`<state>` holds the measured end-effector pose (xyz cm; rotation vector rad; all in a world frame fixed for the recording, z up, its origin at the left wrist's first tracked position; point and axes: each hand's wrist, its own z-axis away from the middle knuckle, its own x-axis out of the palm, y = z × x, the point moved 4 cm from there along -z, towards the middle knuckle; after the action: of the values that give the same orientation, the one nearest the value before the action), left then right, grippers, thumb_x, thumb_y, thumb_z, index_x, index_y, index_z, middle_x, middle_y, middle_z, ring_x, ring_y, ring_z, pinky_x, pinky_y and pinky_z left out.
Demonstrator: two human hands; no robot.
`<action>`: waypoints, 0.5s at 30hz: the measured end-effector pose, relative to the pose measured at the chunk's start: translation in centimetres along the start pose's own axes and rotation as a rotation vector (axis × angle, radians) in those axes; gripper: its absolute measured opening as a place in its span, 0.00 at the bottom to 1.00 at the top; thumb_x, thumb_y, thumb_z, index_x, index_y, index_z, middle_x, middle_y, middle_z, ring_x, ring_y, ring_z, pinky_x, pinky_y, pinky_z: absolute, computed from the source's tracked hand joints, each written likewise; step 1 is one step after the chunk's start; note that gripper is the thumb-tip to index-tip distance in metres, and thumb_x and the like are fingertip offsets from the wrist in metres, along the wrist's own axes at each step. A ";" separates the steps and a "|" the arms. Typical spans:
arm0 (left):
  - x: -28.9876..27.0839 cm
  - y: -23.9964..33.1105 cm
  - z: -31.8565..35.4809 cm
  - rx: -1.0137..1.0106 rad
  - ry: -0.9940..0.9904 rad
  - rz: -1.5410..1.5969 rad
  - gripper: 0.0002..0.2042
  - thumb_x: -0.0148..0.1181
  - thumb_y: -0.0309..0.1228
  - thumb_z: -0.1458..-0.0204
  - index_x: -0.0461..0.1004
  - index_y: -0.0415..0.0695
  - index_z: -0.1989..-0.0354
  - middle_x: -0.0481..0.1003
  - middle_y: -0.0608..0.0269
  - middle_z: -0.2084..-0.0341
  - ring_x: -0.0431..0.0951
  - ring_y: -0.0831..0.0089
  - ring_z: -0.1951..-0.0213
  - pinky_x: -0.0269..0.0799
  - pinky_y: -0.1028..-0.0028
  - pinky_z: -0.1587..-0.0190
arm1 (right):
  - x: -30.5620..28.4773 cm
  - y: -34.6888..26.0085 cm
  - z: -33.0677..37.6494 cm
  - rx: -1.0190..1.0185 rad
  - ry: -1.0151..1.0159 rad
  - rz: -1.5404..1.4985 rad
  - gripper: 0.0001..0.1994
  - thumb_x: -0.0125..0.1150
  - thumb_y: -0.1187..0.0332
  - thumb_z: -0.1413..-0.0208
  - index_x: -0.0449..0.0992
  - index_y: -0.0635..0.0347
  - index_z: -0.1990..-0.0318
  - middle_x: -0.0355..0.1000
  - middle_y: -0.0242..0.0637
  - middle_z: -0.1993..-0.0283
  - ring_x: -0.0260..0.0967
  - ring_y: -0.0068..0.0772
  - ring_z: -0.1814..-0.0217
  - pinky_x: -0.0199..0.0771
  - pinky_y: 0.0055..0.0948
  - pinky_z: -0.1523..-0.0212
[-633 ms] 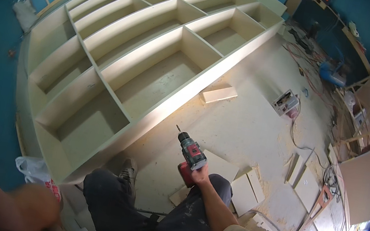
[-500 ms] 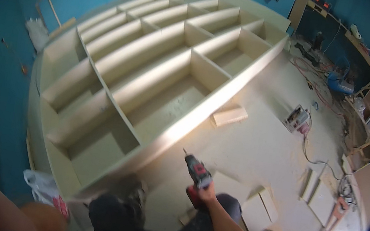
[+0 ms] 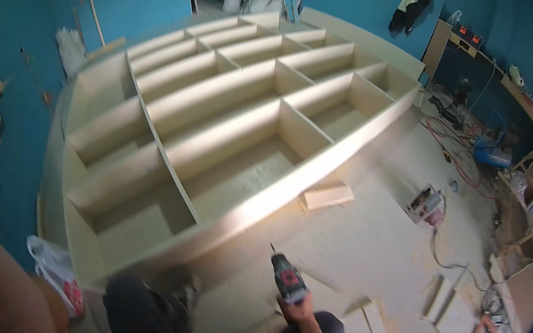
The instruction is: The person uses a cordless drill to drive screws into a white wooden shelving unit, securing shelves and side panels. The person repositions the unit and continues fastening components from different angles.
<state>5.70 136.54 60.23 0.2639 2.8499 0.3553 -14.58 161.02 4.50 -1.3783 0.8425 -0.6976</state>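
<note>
My right hand (image 3: 301, 311): closed around the grip of a cordless drill (image 3: 286, 279), bit pointing up and away, above the floor (image 3: 366, 247) near the shelf unit's (image 3: 230, 132) long front edge. My left hand: out of view. Beyond: wood block (image 3: 328, 196), circular saw (image 3: 425, 203), boards (image 3: 447, 306).

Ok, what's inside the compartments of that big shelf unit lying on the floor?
The shelf unit shows only bare pale panels in every open compartment; nothing sits in them. Near-side walls hide some inner corners. The right hand holds the drill beside it.
</note>
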 end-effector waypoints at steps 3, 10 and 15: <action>1.6 3.3 0.6 0.046 0.004 0.083 0.11 0.57 0.28 0.48 0.73 0.40 0.57 0.69 0.65 0.73 0.66 0.79 0.74 0.63 0.76 0.71 | -0.1 -2.2 -1.2 0.121 -0.020 0.081 0.17 0.69 0.71 0.57 0.76 0.61 0.57 0.76 0.34 0.60 0.70 0.25 0.60 0.72 0.31 0.55; 19.4 -6.4 22.3 -1.454 -0.631 1.073 0.10 0.50 0.22 0.42 0.67 0.37 0.52 0.69 0.64 0.71 0.68 0.79 0.71 0.65 0.77 0.66 | -1.5 -3.4 0.4 0.148 0.089 0.149 0.16 0.62 0.74 0.56 0.76 0.62 0.56 0.78 0.38 0.60 0.73 0.27 0.60 0.74 0.30 0.55; 22.1 -8.7 31.1 -1.730 -0.593 1.158 0.08 0.50 0.22 0.41 0.68 0.40 0.54 0.74 0.59 0.63 0.70 0.76 0.69 0.67 0.74 0.64 | -2.1 -5.8 1.8 0.130 0.027 0.081 0.16 0.64 0.73 0.57 0.77 0.61 0.56 0.78 0.36 0.62 0.73 0.25 0.62 0.74 0.29 0.58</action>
<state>-8.06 139.64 23.71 1.1776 0.7946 2.0871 -13.87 163.31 10.48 -1.2143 0.8542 -0.6973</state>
